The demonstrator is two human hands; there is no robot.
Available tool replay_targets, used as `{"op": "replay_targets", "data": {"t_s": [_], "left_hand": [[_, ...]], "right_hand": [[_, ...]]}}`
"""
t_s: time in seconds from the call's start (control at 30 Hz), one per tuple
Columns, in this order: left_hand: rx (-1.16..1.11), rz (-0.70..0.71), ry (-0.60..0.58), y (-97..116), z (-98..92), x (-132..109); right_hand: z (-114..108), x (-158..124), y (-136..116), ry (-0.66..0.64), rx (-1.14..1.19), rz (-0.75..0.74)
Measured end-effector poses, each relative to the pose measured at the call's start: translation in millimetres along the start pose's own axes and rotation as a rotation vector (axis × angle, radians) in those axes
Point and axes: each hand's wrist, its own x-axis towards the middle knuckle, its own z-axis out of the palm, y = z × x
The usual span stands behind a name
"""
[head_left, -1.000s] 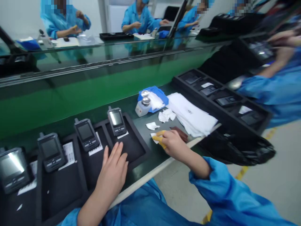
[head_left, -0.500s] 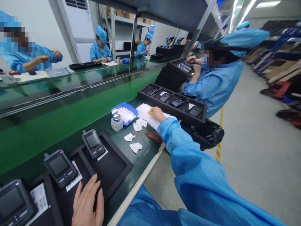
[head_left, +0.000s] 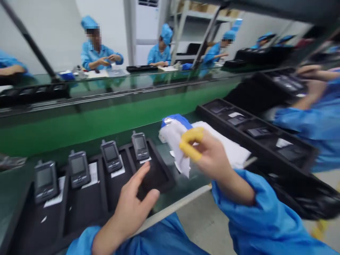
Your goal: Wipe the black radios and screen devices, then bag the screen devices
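My right hand (head_left: 212,154), with yellow finger cots (head_left: 193,141) on thumb and forefinger, pinches a white wipe (head_left: 177,143) that hangs down above the bench. My left hand (head_left: 131,205) is open and holds nothing; its fingers reach over the black compartmented tray (head_left: 168,179). Closest to its fingertips is a handheld device with screen and stubby antenna (head_left: 140,145). Several alike lie in a row along the tray, among them a second handheld device (head_left: 111,155) and a third handheld device (head_left: 79,168). White labels (head_left: 92,174) stick out beside them.
Behind the wipe are a blue container (head_left: 178,117) and a metal-capped bottle (head_left: 168,121). White sheets (head_left: 236,150) lie to their right. Another black tray (head_left: 225,125) with devices stands farther right, beside a co-worker's sleeve (head_left: 324,124). A green belt (head_left: 106,117) runs behind.
My right hand has come back from the white sheets towards me, now with a white wipe in it. My left hand stays open near the tray. The view has turned left.
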Motion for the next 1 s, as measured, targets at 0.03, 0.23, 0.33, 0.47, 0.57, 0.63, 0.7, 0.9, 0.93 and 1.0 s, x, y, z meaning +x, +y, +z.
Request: {"op": "replay_targets", "data": {"t_s": [0.03, 0.23, 0.33, 0.47, 0.57, 0.63, 0.7, 0.9, 0.93, 1.0], "left_hand": [[-0.166, -0.038, -0.014, 6, 3.9, 3], [-0.585, -0.247, 0.323, 8, -3.1, 1], [-0.635, -0.319, 0.473, 1, -20.5, -7], [-0.631, -0.385, 0.461, 8, -34.0, -16], [-0.656, -0.394, 0.334, 24, -36.5, -24], [-0.653, -0.371, 0.313, 31, -38.6, -28], [-0.597, -0.357, 0.383, 33, -42.9, -29], [-0.423, -0.392, 0.595, 9, -68.8, -14], [-0.413, -0.391, 0.602, 6, -73.5, -12], [-0.394, -0.388, 0.621, 3, -82.3, -8]], "right_hand": [[16, -7, -17, -0.129, 0.069, -0.104], [73, -25, -60, -0.602, 0.236, -0.277], [82, 2, -53, -0.52, 0.219, -0.338], [115, 59, -22, -0.329, -0.113, -0.085], [150, 91, 7, -0.495, -0.273, 0.278], [167, 99, 23, -0.587, -0.26, 0.39], [176, 100, 33, -0.654, -0.219, 0.456], [175, 99, 41, -0.68, -0.092, 0.567], [173, 99, 40, -0.67, -0.072, 0.579], [171, 99, 39, -0.652, -0.029, 0.592]]}}
